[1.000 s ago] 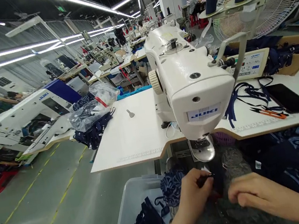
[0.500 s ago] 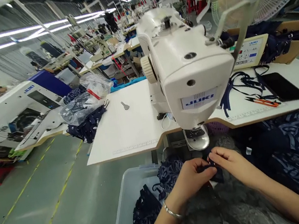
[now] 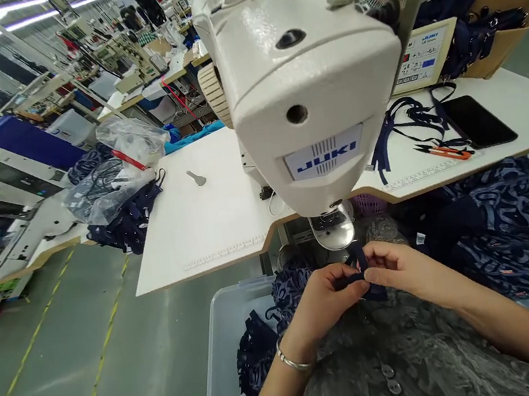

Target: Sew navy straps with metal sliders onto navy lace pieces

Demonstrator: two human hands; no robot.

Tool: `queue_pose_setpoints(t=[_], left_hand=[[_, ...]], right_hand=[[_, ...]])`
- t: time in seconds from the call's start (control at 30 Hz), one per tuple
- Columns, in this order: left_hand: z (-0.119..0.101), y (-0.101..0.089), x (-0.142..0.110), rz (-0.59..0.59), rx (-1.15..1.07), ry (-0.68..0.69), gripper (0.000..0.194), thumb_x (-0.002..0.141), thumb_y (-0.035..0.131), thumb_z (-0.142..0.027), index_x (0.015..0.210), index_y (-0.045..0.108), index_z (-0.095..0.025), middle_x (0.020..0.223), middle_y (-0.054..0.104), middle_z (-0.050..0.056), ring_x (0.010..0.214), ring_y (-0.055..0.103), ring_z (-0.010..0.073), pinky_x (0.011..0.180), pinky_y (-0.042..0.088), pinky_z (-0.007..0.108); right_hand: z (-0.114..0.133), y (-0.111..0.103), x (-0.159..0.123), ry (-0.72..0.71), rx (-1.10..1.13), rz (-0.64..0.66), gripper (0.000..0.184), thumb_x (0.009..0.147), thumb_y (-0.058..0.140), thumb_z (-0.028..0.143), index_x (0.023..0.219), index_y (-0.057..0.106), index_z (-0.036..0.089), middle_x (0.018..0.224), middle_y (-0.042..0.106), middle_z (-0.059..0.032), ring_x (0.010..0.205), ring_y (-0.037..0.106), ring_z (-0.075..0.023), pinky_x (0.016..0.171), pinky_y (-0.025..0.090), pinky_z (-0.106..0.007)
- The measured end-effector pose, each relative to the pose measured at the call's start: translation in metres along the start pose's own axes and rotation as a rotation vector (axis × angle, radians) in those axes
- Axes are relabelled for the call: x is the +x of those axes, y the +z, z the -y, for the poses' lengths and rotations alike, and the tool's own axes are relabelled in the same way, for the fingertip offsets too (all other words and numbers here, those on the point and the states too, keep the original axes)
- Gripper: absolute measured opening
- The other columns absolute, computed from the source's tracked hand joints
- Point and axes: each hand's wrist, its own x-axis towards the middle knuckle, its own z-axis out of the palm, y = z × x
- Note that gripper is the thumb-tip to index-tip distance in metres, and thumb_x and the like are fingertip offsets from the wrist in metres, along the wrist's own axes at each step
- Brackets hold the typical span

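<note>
Close in front of my body, just below the sewing machine's metal plate [image 3: 335,233], both hands pinch a narrow navy fabric strap [image 3: 362,257]. My left hand [image 3: 329,298], with a silver bracelet at the wrist, grips it between thumb and fingers. Facing it, my right hand [image 3: 402,266] pinches the strap where it stands up towards the machine. Parts of the strap are hidden behind my fingers. Above them looms the white JUKI sewing machine [image 3: 313,95]; its needle area is hard to make out.
Left of my hands stands a clear plastic bin [image 3: 215,361] with navy garments. More patterned navy garments [image 3: 528,228] are heaped on the right. On the white table [image 3: 212,220] lie a small metal key-shaped piece [image 3: 197,178], orange thread snips [image 3: 447,152], loose navy straps [image 3: 409,123] and a phone [image 3: 478,122].
My view has tipped down and come closer to the machine. Both hands stay together on the strap, and more of it now shows upright between my fingers.
</note>
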Motion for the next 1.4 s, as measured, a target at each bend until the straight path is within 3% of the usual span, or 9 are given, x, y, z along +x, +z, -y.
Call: queue_pose_setpoints(t=[0.17,0.37,0.6,0.8,0.97,1.1,1.4], left_hand=[[-0.001,0.002,-0.001,-0.171,0.341,0.047,0.022,0.083,0.064,-0.04,0.081,0.065,-0.018,0.064,0.052,-0.004,0.056,0.04,0.0086,0.052,0.029,0.021],[-0.001,0.007,-0.006,-0.276,0.532,0.217,0.011,0.084,0.066,-0.03,0.085,0.064,-0.019,0.078,0.06,-0.001,0.063,0.05,0.0099,0.053,0.035,0.02],[0.004,0.016,-0.009,-0.397,0.641,0.564,0.004,0.086,0.06,-0.015,0.083,0.061,-0.018,0.078,0.06,0.002,0.072,0.059,0.0131,0.06,0.044,0.022],[0.011,0.019,-0.012,-0.551,0.908,0.813,0.01,0.09,0.055,-0.011,0.094,0.062,-0.018,0.08,0.065,0.004,0.072,0.057,0.0153,0.064,0.048,0.028],[0.013,0.02,-0.017,-0.612,0.994,0.884,0.014,0.091,0.055,-0.012,0.103,0.06,-0.017,0.084,0.065,0.005,0.071,0.058,0.0151,0.065,0.05,0.029],[0.015,0.02,-0.019,-0.626,0.99,0.88,0.01,0.09,0.056,-0.011,0.099,0.059,-0.017,0.084,0.063,0.006,0.072,0.058,0.0158,0.065,0.051,0.028],[0.016,0.021,-0.018,-0.626,0.958,0.878,0.01,0.089,0.056,-0.01,0.095,0.057,-0.018,0.083,0.062,0.005,0.073,0.057,0.0159,0.065,0.05,0.027]], right_hand=[[-0.007,-0.001,-0.001,0.019,-0.07,-0.082,0.023,0.087,0.06,0.043,0.085,0.059,0.021,0.074,0.052,0.0024,0.068,0.047,-0.0134,0.06,0.036,-0.025],[-0.013,0.002,-0.003,-0.151,-0.153,-0.202,0.016,0.088,0.062,0.038,0.082,0.066,0.023,0.081,0.064,0.0,0.079,0.059,-0.0172,0.071,0.045,-0.027],[-0.018,0.007,-0.004,-0.357,0.043,-0.239,0.004,0.083,0.071,0.027,0.081,0.068,0.025,0.087,0.066,-0.0004,0.082,0.063,-0.016,0.071,0.052,-0.024],[-0.031,0.012,-0.004,-0.525,-0.034,-0.266,0.007,0.085,0.069,0.022,0.08,0.069,0.026,0.086,0.067,-0.0006,0.08,0.065,-0.0154,0.07,0.054,-0.024],[-0.034,0.015,-0.005,-0.631,-0.201,-0.331,0.012,0.084,0.07,0.017,0.078,0.067,0.026,0.085,0.069,-0.0003,0.078,0.066,-0.0163,0.072,0.055,-0.028],[-0.035,0.015,-0.007,-0.745,-0.294,-0.364,0.016,0.084,0.068,0.013,0.083,0.067,0.028,0.084,0.07,-0.0006,0.078,0.067,-0.0184,0.071,0.057,-0.031],[-0.027,0.016,-0.01,-0.847,-0.424,-0.394,0.02,0.084,0.063,0.006,0.086,0.065,0.026,0.084,0.07,-0.001,0.079,0.066,-0.0168,0.073,0.055,-0.028]])
